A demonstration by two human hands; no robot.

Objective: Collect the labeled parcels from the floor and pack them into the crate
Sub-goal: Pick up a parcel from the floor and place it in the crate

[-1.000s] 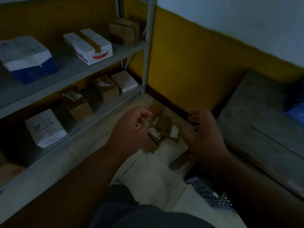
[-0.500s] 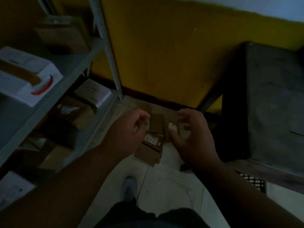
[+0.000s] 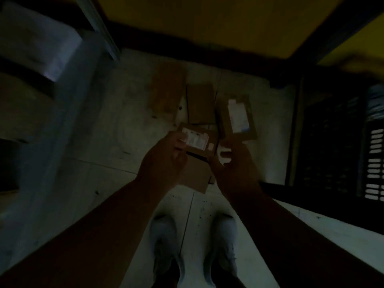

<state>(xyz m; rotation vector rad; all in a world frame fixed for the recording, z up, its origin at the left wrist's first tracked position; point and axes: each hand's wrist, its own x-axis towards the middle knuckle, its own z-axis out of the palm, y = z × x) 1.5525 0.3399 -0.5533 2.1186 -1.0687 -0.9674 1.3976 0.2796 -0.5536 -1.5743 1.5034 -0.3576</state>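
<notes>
Several brown cardboard parcels lie in a loose pile on the pale tiled floor by the yellow wall. One parcel with a white label (image 3: 195,140) sits on top of a plain one (image 3: 195,175). My left hand (image 3: 164,161) pinches the labelled parcel's left edge with curled fingertips. A second labelled parcel (image 3: 236,119) lies to the right. My right hand (image 3: 232,165) hovers at its lower corner, fingers loosely curled, with floor showing between thumb and fingers. Two plain parcels (image 3: 200,104) lie behind. The dark slotted crate (image 3: 332,154) stands at the right.
A grey metal shelf unit (image 3: 68,113) with boxes fills the left side, its post (image 3: 99,28) near the wall. My two white shoes (image 3: 166,242) stand on the floor below the pile. A dark bench frame (image 3: 295,129) borders the crate.
My head has tipped down and moved closer to the pile. Both hands dropped to the parcels; the left one reached the labelled parcel's edge, the right one came beside the second labelled parcel.
</notes>
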